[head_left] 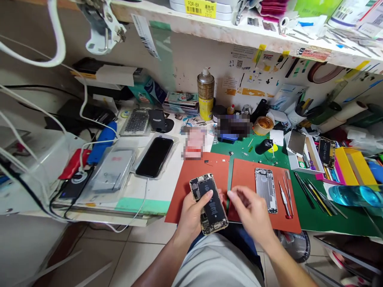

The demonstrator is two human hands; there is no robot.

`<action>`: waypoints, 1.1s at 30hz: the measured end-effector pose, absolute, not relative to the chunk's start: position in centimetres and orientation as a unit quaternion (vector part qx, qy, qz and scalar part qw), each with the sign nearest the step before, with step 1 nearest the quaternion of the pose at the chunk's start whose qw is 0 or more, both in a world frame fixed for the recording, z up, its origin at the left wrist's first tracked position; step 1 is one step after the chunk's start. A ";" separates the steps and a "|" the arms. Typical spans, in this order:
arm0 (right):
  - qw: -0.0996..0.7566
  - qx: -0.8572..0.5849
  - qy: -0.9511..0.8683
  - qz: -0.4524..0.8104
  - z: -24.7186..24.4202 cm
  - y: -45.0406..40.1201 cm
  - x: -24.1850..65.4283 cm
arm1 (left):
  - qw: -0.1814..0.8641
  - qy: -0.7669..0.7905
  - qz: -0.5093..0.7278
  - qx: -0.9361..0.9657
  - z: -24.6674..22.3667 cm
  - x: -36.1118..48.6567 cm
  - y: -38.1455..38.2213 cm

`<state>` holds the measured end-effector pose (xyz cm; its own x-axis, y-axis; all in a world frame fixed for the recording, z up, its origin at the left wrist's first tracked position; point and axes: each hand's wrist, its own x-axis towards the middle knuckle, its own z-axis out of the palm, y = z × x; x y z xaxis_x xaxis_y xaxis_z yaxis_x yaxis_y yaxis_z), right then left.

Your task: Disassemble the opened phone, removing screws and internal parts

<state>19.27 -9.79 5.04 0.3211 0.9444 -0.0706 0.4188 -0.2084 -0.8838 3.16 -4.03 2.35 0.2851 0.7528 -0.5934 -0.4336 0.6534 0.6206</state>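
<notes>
My left hand (pixel 193 211) is wrapped round an opened phone (pixel 214 199), its thumb lying across the black battery. The phone's inner parts face up, and it is held tilted over the front edge of the bench. To its right, my right hand (pixel 251 211) has thumb and forefinger pinched together, apart from the phone; whatever may be between them is too small to make out. Beyond that hand, an empty silver phone housing (pixel 266 191) lies on the red-brown mat (pixel 245 175). A screwdriver (pixel 285 201) and tweezers (pixel 289 189) rest beside it.
Several thin tools (pixel 317 195) lie on the green mat (pixel 308 215) at right, near a blue bottle (pixel 353 195). At left sit a black-screened phone (pixel 154 156) and loose cables. A spray can (pixel 205 95) stands at the back, below an overhanging shelf (pixel 227 30).
</notes>
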 end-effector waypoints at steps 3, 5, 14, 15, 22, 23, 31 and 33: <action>0.361 -0.717 -0.563 0.195 5.3 -3.8 20.4 | 0.761 0.471 0.422 0.148 1.8 2.7 -3.7; 0.352 -0.718 -0.576 0.172 5.0 -0.3 20.5 | 0.753 0.471 0.440 0.133 1.5 2.4 -3.6; 0.352 -0.797 -0.481 0.102 3.9 -0.6 23.5 | 0.748 0.493 0.431 0.108 1.0 1.6 -3.1; 0.352 -0.809 -0.462 0.091 3.8 -1.5 24.5 | 0.748 0.497 0.427 0.108 1.1 1.6 -2.9; 0.363 -0.879 -0.310 -0.011 2.8 -6.0 34.0 | 0.736 0.528 0.413 0.096 1.4 1.7 -2.4; 0.361 -0.883 -0.301 -0.015 2.8 -6.3 35.1 | 0.733 0.532 0.413 0.094 1.4 1.7 -2.4; 0.344 -0.899 -0.270 -0.002 2.6 -9.5 38.1 | 0.708 0.557 0.418 0.120 1.7 1.9 -2.4; 0.329 -0.904 -0.272 0.009 2.4 -10.8 37.5 | 0.705 0.563 0.412 0.123 1.8 2.0 -2.3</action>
